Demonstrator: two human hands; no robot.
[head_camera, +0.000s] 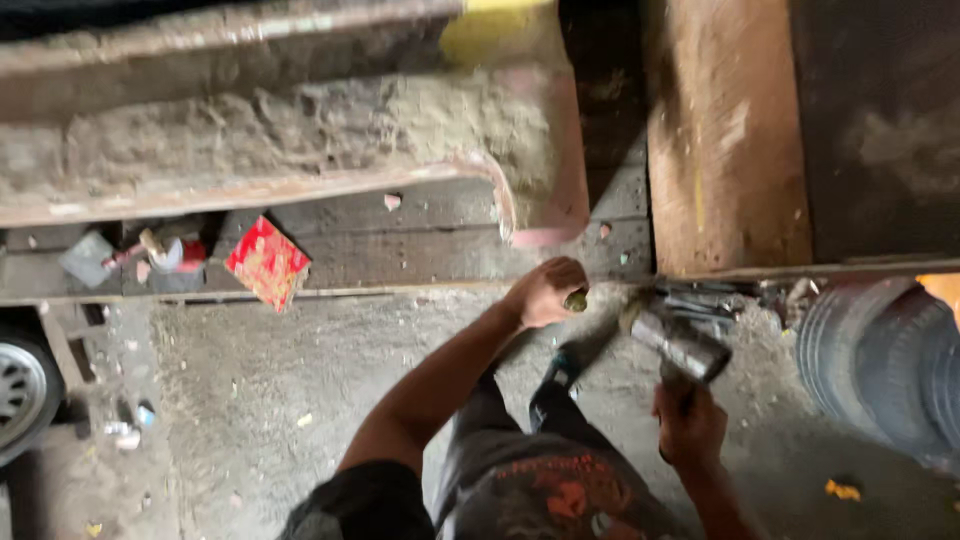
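Looking down from the head camera, I note the left hand (545, 292) closed around a small dull-yellow object (576, 300), held at the edge of the dark wooden ledge (400, 250). The right hand (688, 422) is clamped on the handle of a hammer (680, 345), its grey metal head raised and blurred, just right of the left hand. Hands are apart. A red square packet (266, 262) lies on the ledge, well left. A tyre (880, 355) sits at right on the concrete floor (300, 380).
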